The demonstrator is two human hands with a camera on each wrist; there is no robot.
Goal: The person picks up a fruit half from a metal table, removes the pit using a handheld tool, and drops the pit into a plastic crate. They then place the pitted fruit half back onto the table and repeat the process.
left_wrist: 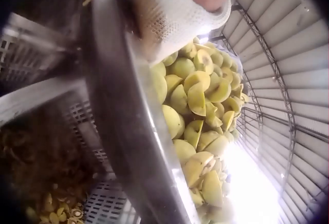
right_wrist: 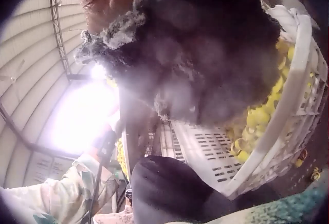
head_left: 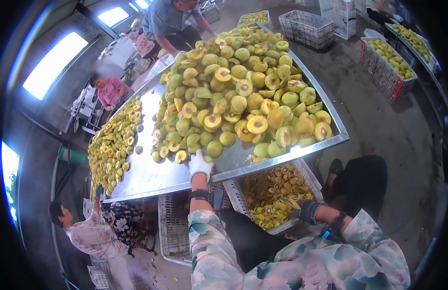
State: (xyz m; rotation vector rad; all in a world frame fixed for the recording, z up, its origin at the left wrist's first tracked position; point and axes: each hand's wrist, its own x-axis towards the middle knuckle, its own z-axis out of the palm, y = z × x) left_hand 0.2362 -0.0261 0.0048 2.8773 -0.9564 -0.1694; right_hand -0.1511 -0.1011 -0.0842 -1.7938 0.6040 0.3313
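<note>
My left hand [head_left: 199,166], in a white knit glove, reaches over the near rim of a metal-topped table [head_left: 228,173]. Its fingertips are right at the lower edge of a big heap of halved yellow-green stone fruit [head_left: 238,104]. In the left wrist view, the table rim and glove cuff hide those fingers. My right hand [head_left: 307,211] wears a dark glove and is low over a white plastic crate [head_left: 308,180] of yellow fruit pieces [head_left: 270,215]. A small yellowish-brown piece shows at its fingertips; I cannot tell whether they grip it. The glove's dark back fills much of the right wrist view.
Another white crate [head_left: 173,227] stands beneath the table, left of my legs. A second fruit heap [head_left: 115,150] covers the table's left end. People work at the far side and left. Fruit-filled crates [head_left: 388,60] and an openwork crate [head_left: 307,29] stand on the floor beyond.
</note>
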